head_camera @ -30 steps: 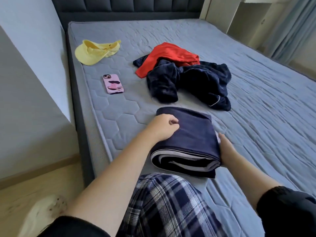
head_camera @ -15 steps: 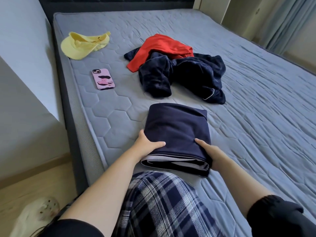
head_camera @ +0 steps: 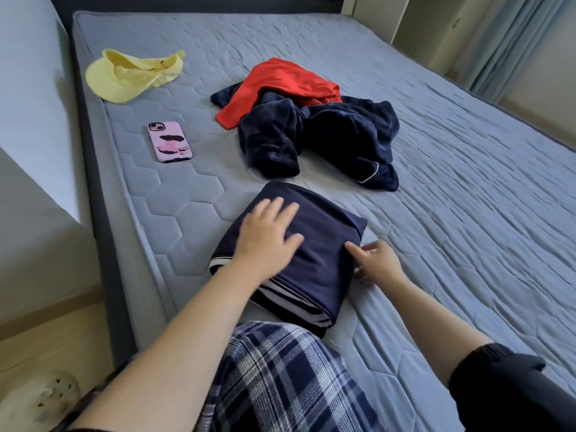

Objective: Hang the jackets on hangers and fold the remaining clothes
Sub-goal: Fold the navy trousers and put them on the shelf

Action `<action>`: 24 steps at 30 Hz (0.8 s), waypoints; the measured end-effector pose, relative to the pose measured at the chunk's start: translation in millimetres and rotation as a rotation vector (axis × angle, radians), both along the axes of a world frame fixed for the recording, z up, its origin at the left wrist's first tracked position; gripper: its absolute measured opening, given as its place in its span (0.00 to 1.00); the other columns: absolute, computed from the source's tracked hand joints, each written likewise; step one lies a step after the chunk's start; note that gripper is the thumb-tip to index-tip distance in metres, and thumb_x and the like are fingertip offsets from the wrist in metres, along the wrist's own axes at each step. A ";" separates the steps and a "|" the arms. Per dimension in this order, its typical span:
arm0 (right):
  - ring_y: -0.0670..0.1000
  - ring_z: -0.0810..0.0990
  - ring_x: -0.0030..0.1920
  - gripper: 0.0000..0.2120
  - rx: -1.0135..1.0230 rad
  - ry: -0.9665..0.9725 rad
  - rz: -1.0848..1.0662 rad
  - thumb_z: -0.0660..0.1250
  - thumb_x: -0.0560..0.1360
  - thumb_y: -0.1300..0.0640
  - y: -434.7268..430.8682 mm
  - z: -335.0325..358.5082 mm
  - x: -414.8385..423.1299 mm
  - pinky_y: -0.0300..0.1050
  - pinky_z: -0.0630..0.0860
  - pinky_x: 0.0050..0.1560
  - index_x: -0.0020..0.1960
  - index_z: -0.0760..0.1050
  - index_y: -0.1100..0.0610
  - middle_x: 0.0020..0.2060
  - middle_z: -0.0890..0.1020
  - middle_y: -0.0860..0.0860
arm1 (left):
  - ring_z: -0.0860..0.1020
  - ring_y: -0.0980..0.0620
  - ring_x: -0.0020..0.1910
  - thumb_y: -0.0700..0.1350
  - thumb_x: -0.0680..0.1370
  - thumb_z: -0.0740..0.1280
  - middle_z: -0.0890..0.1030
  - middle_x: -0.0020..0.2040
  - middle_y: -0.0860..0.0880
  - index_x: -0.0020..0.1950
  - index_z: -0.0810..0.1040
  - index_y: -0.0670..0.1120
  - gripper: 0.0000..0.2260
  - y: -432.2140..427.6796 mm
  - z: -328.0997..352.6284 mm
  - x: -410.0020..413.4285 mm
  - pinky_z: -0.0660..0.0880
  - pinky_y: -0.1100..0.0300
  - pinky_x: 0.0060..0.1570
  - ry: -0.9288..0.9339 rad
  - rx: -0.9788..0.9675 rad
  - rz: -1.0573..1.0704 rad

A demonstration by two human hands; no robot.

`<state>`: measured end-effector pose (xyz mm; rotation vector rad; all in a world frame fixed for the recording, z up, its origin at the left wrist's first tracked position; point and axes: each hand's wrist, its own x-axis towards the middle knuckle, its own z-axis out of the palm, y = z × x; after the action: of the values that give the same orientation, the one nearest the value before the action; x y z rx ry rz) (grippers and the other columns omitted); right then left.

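On mattress (head_camera: 436, 151), folded navy garment (head_camera: 324, 244) (striped edge): left hand (head_camera: 268, 241) fingers flat atop; right hand's (head_camera: 378, 266) unclear.

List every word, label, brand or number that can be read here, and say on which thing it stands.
No text can be read in this view.
Pink phone case: only dark and pink shapes, no letters.
Yellow visor: one tiny dark mark, too small to read.
Folded navy garment: white stripes at the edge, no label visible.
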<state>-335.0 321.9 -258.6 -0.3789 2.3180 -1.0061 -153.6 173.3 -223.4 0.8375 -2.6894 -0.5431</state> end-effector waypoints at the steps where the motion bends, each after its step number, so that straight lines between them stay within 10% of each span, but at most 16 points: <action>1: 0.56 0.82 0.35 0.27 -0.052 0.078 -0.054 0.72 0.70 0.41 -4.2 -1.8 -7.8 0.49 0.79 0.36 0.57 0.71 0.59 0.42 0.82 0.56 | 0.49 0.44 0.76 0.60 0.77 0.60 0.52 0.78 0.46 0.78 0.55 0.54 0.31 18.5 -4.2 -10.3 0.52 0.42 0.72 -0.145 0.015 -0.147; 4: 0.52 0.81 0.36 0.23 -0.087 0.152 -0.041 0.72 0.71 0.46 -17.0 -5.4 -23.5 0.44 0.75 0.36 0.60 0.68 0.55 0.48 0.81 0.54 | 0.34 0.46 0.76 0.67 0.75 0.58 0.37 0.78 0.50 0.77 0.45 0.61 0.36 46.2 -21.9 -17.1 0.41 0.36 0.70 -0.559 0.019 -0.446; 10: 0.51 0.79 0.38 0.04 -0.061 0.265 0.046 0.69 0.71 0.58 -25.5 -7.5 -32.0 0.44 0.75 0.41 0.45 0.77 0.54 0.36 0.81 0.49 | 0.32 0.44 0.75 0.61 0.69 0.71 0.32 0.76 0.49 0.76 0.41 0.64 0.46 39.1 -29.3 0.3 0.42 0.35 0.70 -0.649 -0.073 -0.564; 14: 0.49 0.73 0.31 0.12 -0.228 0.018 0.024 0.70 0.73 0.62 -23.3 4.3 -41.6 0.41 0.71 0.34 0.31 0.75 0.54 0.28 0.75 0.49 | 0.51 0.44 0.74 0.52 0.70 0.69 0.54 0.75 0.47 0.72 0.61 0.60 0.33 40.3 -20.0 2.8 0.59 0.44 0.70 -0.471 -0.199 -0.528; 19: 0.48 0.81 0.37 0.15 -0.390 -0.543 0.093 0.66 0.78 0.59 -11.4 19.9 -62.9 0.42 0.80 0.39 0.32 0.74 0.54 0.34 0.80 0.50 | 0.71 0.49 0.54 0.38 0.69 0.62 0.71 0.50 0.52 0.54 0.74 0.52 0.16 45.3 -7.2 -0.3 0.64 0.60 0.44 -0.336 -0.074 -0.538; 24: 0.50 0.76 0.32 0.14 -0.228 -0.213 -0.031 0.70 0.75 0.60 -15.2 4.8 -56.0 0.43 0.77 0.34 0.32 0.70 0.57 0.32 0.75 0.53 | 0.75 0.49 0.50 0.40 0.70 0.62 0.75 0.48 0.53 0.49 0.77 0.50 0.10 46.0 1.2 -3.0 0.70 0.59 0.46 -0.455 0.166 -0.548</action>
<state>-391.0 306.7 -253.7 -0.3087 2.0318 -1.2673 -156.6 219.3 -222.2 0.2584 -3.3509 -0.7765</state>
